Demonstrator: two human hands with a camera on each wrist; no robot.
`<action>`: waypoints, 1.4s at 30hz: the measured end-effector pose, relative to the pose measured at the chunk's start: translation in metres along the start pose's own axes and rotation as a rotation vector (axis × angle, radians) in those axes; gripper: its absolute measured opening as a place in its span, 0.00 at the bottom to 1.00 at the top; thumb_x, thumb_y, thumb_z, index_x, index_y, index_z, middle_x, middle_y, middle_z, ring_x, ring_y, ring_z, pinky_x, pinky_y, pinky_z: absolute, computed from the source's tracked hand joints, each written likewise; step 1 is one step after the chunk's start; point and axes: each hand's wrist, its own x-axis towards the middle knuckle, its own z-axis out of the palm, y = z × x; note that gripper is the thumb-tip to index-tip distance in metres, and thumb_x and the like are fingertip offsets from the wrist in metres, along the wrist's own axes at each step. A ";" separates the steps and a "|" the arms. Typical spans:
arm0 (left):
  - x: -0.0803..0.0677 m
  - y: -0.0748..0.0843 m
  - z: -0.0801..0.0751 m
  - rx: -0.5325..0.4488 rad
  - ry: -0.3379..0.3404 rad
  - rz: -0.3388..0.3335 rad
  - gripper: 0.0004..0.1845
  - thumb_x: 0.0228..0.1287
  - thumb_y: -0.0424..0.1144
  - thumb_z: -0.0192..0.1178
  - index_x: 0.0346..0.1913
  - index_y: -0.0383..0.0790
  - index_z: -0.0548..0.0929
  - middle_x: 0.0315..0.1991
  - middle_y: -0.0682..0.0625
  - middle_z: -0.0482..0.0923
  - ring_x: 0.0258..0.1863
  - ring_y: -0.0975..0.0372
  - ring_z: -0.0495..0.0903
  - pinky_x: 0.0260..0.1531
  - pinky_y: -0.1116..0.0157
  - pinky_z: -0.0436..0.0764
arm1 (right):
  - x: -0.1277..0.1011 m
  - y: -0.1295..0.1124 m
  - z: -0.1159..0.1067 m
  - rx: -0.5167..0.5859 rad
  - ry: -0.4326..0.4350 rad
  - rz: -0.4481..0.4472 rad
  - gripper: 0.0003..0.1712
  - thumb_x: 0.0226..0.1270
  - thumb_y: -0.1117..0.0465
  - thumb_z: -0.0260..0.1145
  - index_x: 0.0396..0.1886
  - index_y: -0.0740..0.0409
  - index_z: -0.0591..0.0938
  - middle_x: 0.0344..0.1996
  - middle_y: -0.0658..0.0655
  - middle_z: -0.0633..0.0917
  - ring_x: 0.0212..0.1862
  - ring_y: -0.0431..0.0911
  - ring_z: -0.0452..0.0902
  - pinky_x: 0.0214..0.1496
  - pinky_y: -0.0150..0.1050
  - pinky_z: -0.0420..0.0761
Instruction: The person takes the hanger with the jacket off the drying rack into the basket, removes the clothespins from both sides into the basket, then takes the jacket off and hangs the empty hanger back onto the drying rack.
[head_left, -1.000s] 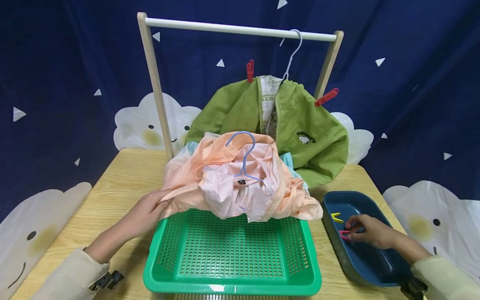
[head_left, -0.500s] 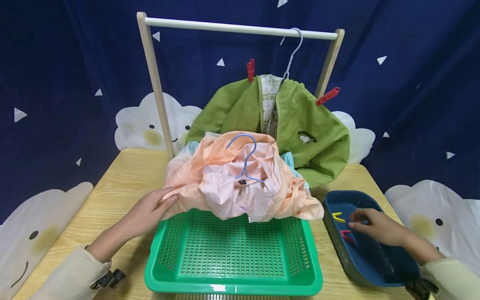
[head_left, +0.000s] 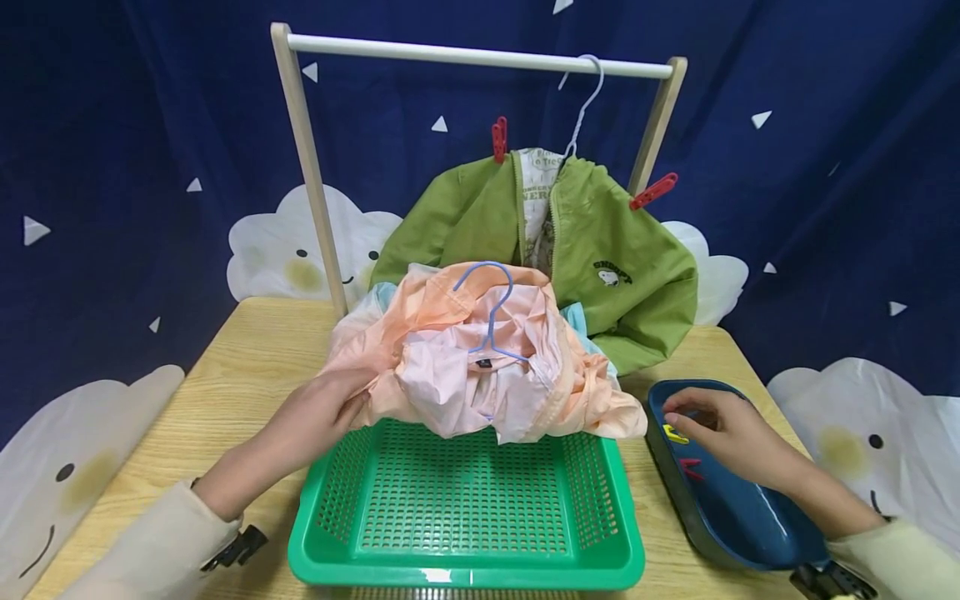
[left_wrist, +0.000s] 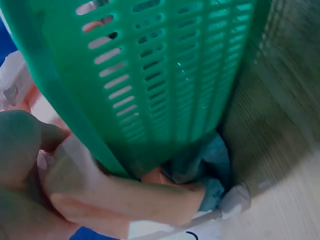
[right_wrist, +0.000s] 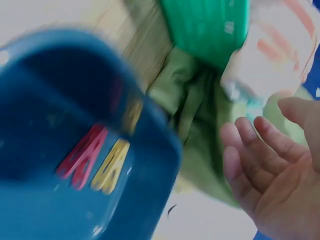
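A peach garment with a pale lining [head_left: 450,400] lies bunched over the back of the green basket [head_left: 465,575], with a blue hanger [head_left: 491,325] poking out of its neck. My left hand [head_left: 318,412] grips the garment's left side, thumb in front; in the left wrist view the fingers [left_wrist: 120,200] stretch along the basket's outside. My right hand [head_left: 731,429] hovers over the dark blue tub [head_left: 780,525], fingers loosely bent and holding nothing. Beneath it lie a yellow clothespin [right_wrist: 111,167] and a red clothespin [right_wrist: 82,157], side by side in the tub.
Behind, a green jacket [head_left: 457,217] hangs by a white hanger [head_left: 581,117] from the rack's white bar [head_left: 450,54]. Red clothespins are on its shoulders, one the left red clothespin [head_left: 499,140]. Light blue cloth [head_left: 576,321] shows behind the peach garment. Wooden tabletop [head_left: 247,350] surrounds the basket.
My right hand has moved up and left within the tub, away from the red clothespin and over the yellow one. My left hand has shifted a little right along the garment.
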 end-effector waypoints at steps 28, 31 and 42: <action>0.027 0.012 -0.007 0.097 0.433 0.039 0.18 0.66 0.35 0.62 0.20 0.46 0.69 0.12 0.56 0.59 0.12 0.65 0.57 0.14 0.67 0.54 | 0.063 -0.112 0.032 -0.044 0.469 -0.205 0.24 0.68 0.60 0.70 0.62 0.57 0.79 0.47 0.59 0.81 0.44 0.47 0.72 0.45 0.38 0.70; 0.030 0.011 -0.010 0.100 0.427 0.048 0.16 0.67 0.36 0.62 0.21 0.47 0.72 0.12 0.55 0.62 0.12 0.65 0.58 0.14 0.67 0.55 | 0.072 -0.120 0.032 -0.080 0.474 -0.194 0.26 0.64 0.57 0.72 0.61 0.57 0.80 0.49 0.61 0.82 0.47 0.52 0.71 0.48 0.44 0.65; 0.037 0.019 -0.017 0.117 0.433 0.049 0.17 0.68 0.37 0.62 0.21 0.47 0.72 0.12 0.55 0.64 0.11 0.67 0.57 0.13 0.68 0.54 | 0.095 -0.142 0.034 -0.184 0.445 -0.120 0.28 0.57 0.46 0.77 0.53 0.57 0.86 0.41 0.59 0.83 0.44 0.54 0.70 0.46 0.48 0.62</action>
